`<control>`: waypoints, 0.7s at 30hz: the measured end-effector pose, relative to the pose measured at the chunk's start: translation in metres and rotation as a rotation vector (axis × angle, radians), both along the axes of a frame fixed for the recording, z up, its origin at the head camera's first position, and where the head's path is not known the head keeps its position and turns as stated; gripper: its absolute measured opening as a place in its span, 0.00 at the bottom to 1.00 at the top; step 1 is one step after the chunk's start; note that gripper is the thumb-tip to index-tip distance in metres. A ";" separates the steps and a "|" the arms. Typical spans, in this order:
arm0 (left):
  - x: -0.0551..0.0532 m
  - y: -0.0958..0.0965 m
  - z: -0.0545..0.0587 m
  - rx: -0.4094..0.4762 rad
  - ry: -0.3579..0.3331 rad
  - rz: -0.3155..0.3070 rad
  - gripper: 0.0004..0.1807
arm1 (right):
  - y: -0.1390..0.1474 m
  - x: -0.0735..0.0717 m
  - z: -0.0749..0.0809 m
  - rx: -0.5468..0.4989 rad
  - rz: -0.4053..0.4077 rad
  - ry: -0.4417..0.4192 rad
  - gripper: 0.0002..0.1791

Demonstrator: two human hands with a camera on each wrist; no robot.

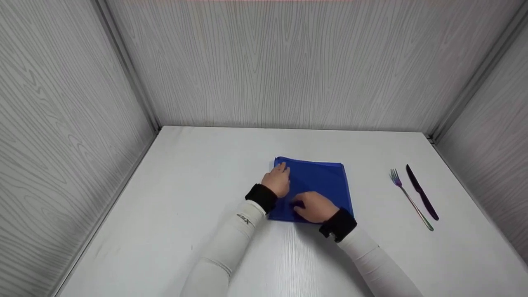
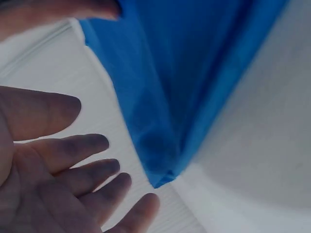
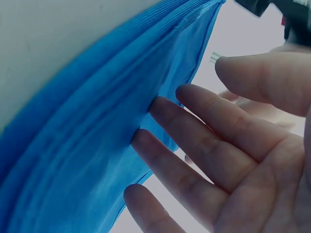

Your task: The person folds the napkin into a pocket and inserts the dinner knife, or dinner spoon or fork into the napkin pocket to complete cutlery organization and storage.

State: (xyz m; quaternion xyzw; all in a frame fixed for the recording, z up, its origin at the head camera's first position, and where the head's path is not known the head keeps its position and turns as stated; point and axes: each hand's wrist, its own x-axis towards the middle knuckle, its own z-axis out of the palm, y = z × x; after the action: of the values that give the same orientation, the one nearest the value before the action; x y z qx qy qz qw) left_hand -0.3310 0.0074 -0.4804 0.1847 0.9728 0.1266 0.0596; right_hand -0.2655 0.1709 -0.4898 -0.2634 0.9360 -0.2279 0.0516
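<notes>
A blue folded cloth (image 1: 319,177) lies as a near square on the white table, its stacked layers showing along the edge in the right wrist view. On its left side rests my left hand (image 1: 277,180), fingers pointing away from me. The left wrist view has this hand (image 2: 63,160) with fingers spread and apart, beside a corner of the cloth (image 2: 146,97). My right hand (image 1: 317,206) is over the near part of the cloth. In the right wrist view its fingers (image 3: 204,141) are nearly straight, tips against the cloth (image 3: 97,141), thumb standing away.
To the right on the table (image 1: 198,165) lie a fork (image 1: 408,196) with a rainbow sheen and a dark table knife (image 1: 421,192), side by side. Grey wood-grain panels (image 1: 288,62) close off the back and both sides.
</notes>
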 end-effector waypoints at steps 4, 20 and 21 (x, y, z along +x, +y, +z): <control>-0.015 0.000 -0.005 -0.047 -0.050 0.012 0.30 | 0.000 -0.001 -0.002 -0.009 0.013 0.015 0.13; -0.032 -0.002 -0.010 -0.097 -0.003 0.052 0.21 | -0.002 -0.001 -0.001 -0.005 0.013 0.040 0.12; -0.032 -0.002 -0.010 -0.095 0.002 0.055 0.21 | -0.002 -0.001 0.000 -0.007 0.010 0.036 0.12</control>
State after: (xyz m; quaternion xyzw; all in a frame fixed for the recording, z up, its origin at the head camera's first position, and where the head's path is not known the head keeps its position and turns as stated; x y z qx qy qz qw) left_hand -0.3634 0.0055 -0.4906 0.1552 0.9824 0.0817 0.0640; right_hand -0.2662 0.1691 -0.4898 -0.2723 0.9346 -0.2261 0.0350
